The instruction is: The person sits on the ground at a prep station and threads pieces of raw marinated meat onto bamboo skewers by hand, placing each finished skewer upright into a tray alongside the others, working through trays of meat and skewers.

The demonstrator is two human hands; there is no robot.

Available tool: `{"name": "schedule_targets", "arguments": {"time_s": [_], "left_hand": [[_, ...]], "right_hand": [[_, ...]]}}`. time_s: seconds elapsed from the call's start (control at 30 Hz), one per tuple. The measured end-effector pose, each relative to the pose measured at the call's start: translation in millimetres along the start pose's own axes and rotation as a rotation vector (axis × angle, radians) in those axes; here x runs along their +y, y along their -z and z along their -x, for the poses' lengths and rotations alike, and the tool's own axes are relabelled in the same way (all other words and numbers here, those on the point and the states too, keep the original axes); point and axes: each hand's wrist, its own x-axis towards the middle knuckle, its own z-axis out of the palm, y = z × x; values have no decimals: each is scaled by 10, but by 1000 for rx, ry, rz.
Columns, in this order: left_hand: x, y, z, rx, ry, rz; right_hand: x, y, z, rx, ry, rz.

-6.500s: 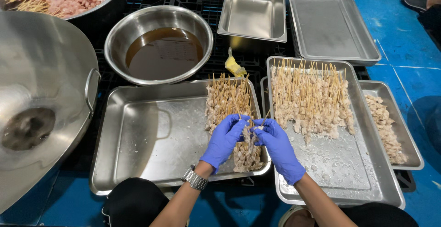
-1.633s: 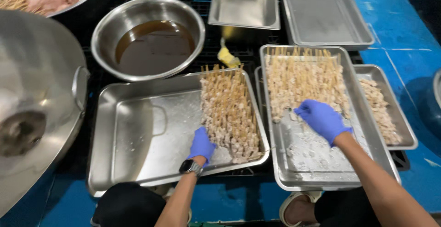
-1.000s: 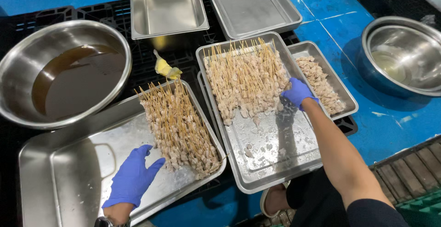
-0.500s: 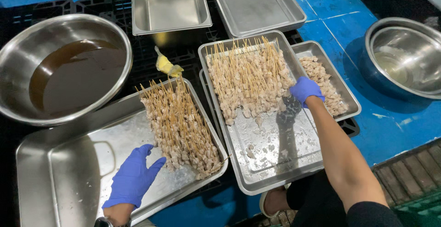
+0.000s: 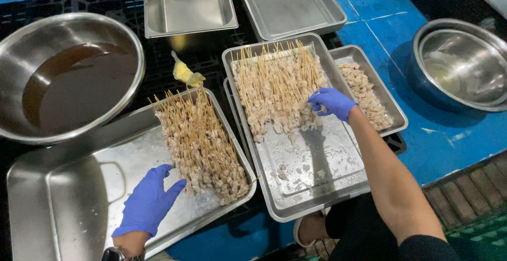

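Both my hands wear blue gloves. My left hand (image 5: pixel 149 202) lies flat and open on the floor of the left steel tray (image 5: pixel 63 197), beside a row of meat skewers (image 5: pixel 198 142). My right hand (image 5: pixel 331 102) pinches a wooden skewer at the right edge of the pile of meat skewers (image 5: pixel 274 89) in the middle steel tray (image 5: pixel 311 187). A smaller tray of loose meat pieces (image 5: pixel 364 94) sits just right of that hand.
A large steel bowl of brown liquid (image 5: pixel 63 84) stands at the left. Two empty steel trays (image 5: pixel 187 2) lie at the back. Stacked steel bowls (image 5: pixel 465 63) sit at the right on the blue surface. A yellow scrap (image 5: pixel 185 73) lies between the trays.
The view has swung right, bringing the right-hand bowls into sight. My right hand moved from the skewer pile's middle to its right edge and closed on a skewer. My left hand opened flat.
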Motion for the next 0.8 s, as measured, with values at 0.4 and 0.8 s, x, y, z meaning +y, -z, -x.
{"name": "schedule_targets", "arguments": {"time_s": [0.4,0.8], "left_hand": [[-32,-36,-1,71,-93,81],[69,58,67,114,-118,83]], "right_hand": [[133,-882,-123,130,50,712],[262,-1327,258,444,163,524]]}}
